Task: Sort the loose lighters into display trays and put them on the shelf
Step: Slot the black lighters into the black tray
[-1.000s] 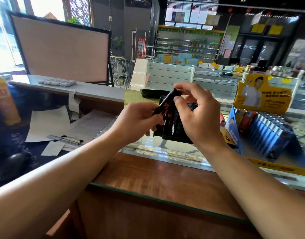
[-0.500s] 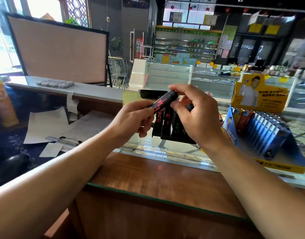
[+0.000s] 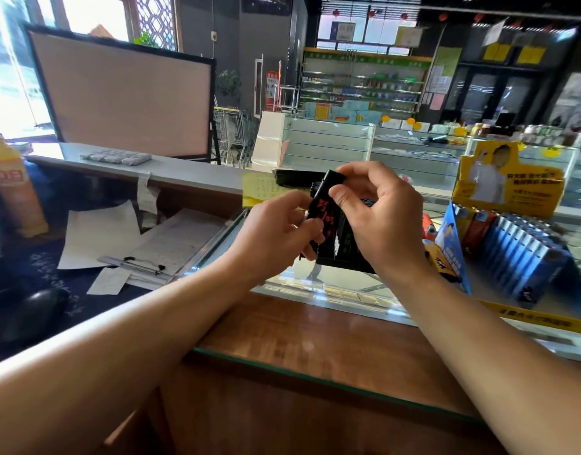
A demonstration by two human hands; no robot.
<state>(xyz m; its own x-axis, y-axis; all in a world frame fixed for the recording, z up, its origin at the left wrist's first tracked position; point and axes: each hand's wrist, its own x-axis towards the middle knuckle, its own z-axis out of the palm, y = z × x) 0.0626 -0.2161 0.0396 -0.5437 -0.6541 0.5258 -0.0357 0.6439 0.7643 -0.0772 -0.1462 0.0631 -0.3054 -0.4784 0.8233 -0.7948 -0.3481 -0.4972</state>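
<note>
A black lighter with red writing is held between both hands above the glass counter. My left hand grips its lower end and my right hand pinches its upper end with thumb and fingers. Right behind the hands stands a black display tray with several black lighters in it, largely hidden by my right hand. To the right, a yellow and blue display tray holds a row of blue lighters and a few red ones.
A wooden ledge runs under my forearms, with the glass counter top beyond it. Papers and pens lie on the dark desk at left, beside an orange bottle. Shop shelves stand far behind.
The lighter has tipped from slanted to nearly upright and come lower, close to the black tray. Both hands keep hold of it.
</note>
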